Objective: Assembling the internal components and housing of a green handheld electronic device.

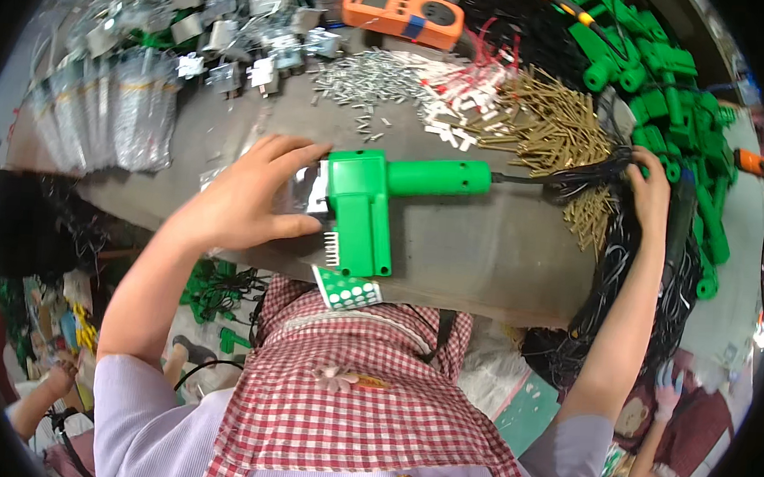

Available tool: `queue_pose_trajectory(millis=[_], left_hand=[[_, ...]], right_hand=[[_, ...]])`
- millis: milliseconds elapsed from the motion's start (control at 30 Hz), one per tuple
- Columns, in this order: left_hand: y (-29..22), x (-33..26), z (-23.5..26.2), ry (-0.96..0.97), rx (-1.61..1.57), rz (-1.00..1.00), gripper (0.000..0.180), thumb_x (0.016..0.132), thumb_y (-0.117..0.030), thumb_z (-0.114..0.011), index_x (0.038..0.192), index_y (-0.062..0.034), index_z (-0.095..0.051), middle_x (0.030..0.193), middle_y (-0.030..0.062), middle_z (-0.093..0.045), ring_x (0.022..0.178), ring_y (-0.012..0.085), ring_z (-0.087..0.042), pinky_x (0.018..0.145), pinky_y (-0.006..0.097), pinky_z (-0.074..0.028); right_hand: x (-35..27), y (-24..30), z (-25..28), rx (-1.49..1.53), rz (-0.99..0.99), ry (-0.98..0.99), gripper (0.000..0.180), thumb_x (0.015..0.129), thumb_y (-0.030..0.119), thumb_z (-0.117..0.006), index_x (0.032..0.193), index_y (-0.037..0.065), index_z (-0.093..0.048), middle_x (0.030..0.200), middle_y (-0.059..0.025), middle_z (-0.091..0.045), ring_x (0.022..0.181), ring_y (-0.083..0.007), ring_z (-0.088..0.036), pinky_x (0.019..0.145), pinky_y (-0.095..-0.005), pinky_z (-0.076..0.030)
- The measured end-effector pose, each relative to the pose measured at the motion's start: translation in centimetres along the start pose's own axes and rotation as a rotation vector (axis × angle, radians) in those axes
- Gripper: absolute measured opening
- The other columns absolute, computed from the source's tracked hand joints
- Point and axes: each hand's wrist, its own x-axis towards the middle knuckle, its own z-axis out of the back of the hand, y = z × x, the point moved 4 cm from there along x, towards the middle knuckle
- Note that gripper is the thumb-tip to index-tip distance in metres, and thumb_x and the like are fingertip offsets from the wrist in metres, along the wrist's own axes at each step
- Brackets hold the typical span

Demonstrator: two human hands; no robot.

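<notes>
Green tool body, a pistol-shaped plastic housing with a round handle pointing away from our left side, lies flat near the front edge of the tabletop, and it is the piece we have in hand. Our left hand rests spread over its boxy end, fingers half open and pressing on a small metal part there, steadying rather than gripping. Our right hand reaches far beyond the handle's tip and curls loosely around the black cord that runs out of the handle; whether it has closed fully on the cord we cannot tell. Just behind the tool lie heaps of brass pins and small silver screws. We judge this an assembly step: seating the metal part while managing the cord. The next move likely calls for keeping the housing pinned flat and drawing the cord free of the tangle.
</notes>
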Motion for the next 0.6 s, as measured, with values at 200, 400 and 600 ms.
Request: queue_pose_trajectory(millis=[200, 400, 600], left_hand=[[-9.6, 6.2, -3.6, 0.015, 0.054, -0.346, 0.065, 0.076, -0.013, -0.067, 0.135, -0.0069, -0.041, 0.134, 0.0210, -0.044, 0.108, 0.0397, -0.054, 0.090, 0.044, -0.046], [-9.3, 4.2, 5.9, -0.369, 0.069, -0.305, 0.052, 0.080, -0.010, -0.063, 0.130, -0.0071, -0.045, 0.110, 0.0122, -0.059, 0.098, 0.0313, -0.061, 0.081, 0.041, -0.050], [-4.4, -5.2, 12.0, -0.648, -0.704, -0.058, 0.044, 0.084, -0.009, -0.063, 0.124, -0.0023, -0.045, 0.090, 0.0072, -0.056, 0.064, 0.0097, -0.051, 0.055, 0.022, -0.042]], right_hand=[[0.1, 9.6, 6.5, 0.567, 0.020, -0.576, 0.022, 0.094, 0.010, -0.055, 0.110, -0.004, -0.061, 0.096, -0.0042, -0.064, 0.082, -0.0093, -0.057, 0.073, -0.0214, -0.046], [-3.2, 8.9, 12.1, 0.770, -0.136, -0.334, 0.025, 0.096, 0.021, -0.054, 0.110, 0.001, -0.062, 0.084, -0.0067, -0.064, 0.069, -0.0118, -0.058, 0.063, -0.0220, -0.045], [5.0, 17.0, -3.0, 0.193, 0.220, 0.327, 0.028, 0.090, 0.020, -0.057, 0.112, 0.002, -0.064, 0.107, -0.0136, -0.066, 0.104, -0.0259, -0.060, 0.092, -0.0317, -0.044]])
